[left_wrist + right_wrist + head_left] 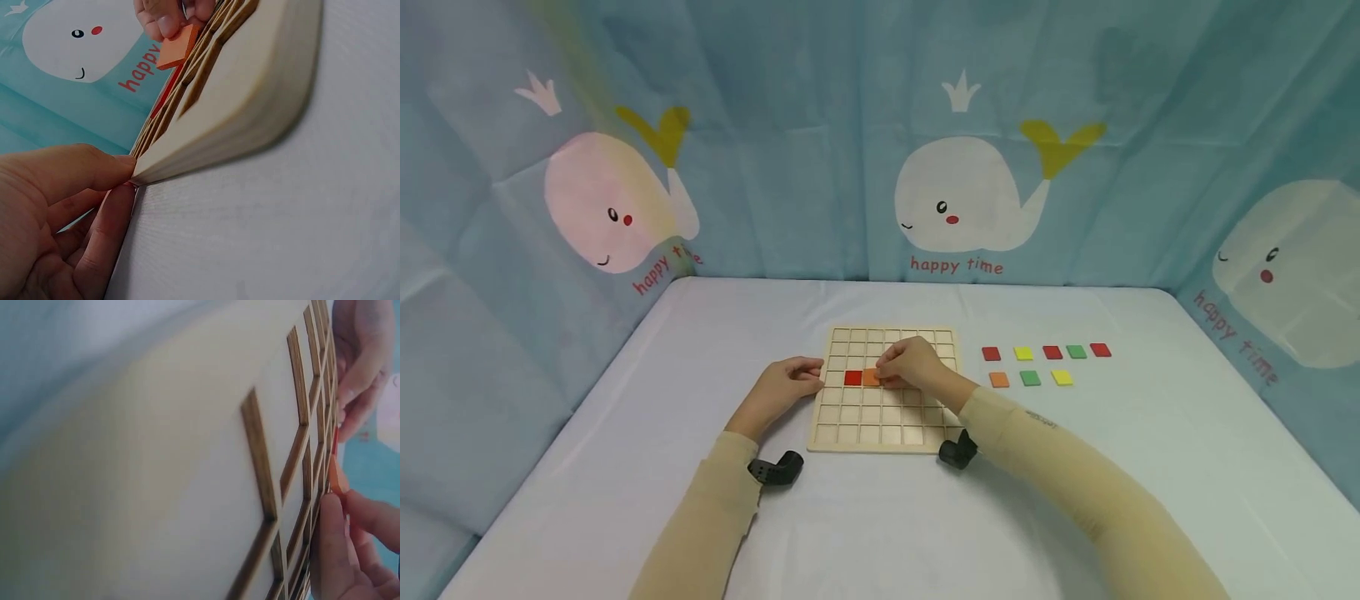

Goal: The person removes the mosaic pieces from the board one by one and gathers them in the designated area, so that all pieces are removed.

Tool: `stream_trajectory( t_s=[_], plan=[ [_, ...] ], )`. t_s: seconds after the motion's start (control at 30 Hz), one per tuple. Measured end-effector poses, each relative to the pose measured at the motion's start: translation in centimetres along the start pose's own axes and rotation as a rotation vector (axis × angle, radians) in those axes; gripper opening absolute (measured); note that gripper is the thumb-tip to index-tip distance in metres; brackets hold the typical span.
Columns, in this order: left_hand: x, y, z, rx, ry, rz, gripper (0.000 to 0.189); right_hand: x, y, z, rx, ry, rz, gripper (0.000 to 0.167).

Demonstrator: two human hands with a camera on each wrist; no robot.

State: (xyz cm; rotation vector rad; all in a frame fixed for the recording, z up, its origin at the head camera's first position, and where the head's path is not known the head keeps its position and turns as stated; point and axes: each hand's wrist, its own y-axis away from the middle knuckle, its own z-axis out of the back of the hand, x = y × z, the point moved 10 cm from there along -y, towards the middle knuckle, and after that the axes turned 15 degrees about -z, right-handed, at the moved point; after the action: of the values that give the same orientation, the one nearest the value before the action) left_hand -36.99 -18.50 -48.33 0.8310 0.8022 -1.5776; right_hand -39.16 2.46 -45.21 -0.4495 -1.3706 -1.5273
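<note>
A wooden grid board (859, 433) lies on the white table, and a red square tile (853, 378) sits in one of its cells. My right hand (916, 365) pinches an orange square tile (178, 47) between thumb and fingertips, just right of the red one. In the left wrist view that orange tile is tilted, with one edge at the grid. My left hand (778, 390) holds the board's left edge, thumb and fingers closed on the rim in the left wrist view. In the right wrist view, the right fingers (334, 534) hide part of the orange tile.
Right of the board, loose tiles lie in two rows. The back row has a red tile (991, 353), a yellow tile (1023, 353) and several others; the front row has an orange tile (999, 380), a green tile (1030, 378) and a yellow tile (1062, 377). A whale-print curtain (775, 192) surrounds the table.
</note>
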Motion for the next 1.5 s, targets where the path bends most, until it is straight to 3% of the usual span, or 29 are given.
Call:
stream_trajectory(
  t_s=[0.17,0.47,0.67,0.97,1.17,1.5],
  plan=[
    [0.0,0.1,0.1,-0.003,-0.001,-0.006,0.046,0.0,0.2,0.2,-0.018,0.018,-0.009,0.012],
    [-0.2,0.0,-0.5,0.001,0.014,-0.006,0.045,-1.3,1.4,3.6,-0.057,0.012,-0.044,0.016],
    [0.0,0.2,-0.2,0.011,0.033,0.000,0.046,-2.4,2.2,5.7,-0.068,0.013,-0.080,0.020],
    [0.2,0.1,0.6,-0.007,0.001,0.005,0.047,-2.6,3.2,7.8,-0.095,0.055,-0.059,0.019],
    [0.3,0.0,0.4,-0.008,0.018,0.010,0.047,-3.6,3.4,10.1,-0.159,0.111,-0.069,0.022],
    [-0.1,-0.1,0.0,0.001,0.016,0.000,0.047,-6.3,4.4,14.9,-0.234,0.103,-0.122,0.033]
  ],
)
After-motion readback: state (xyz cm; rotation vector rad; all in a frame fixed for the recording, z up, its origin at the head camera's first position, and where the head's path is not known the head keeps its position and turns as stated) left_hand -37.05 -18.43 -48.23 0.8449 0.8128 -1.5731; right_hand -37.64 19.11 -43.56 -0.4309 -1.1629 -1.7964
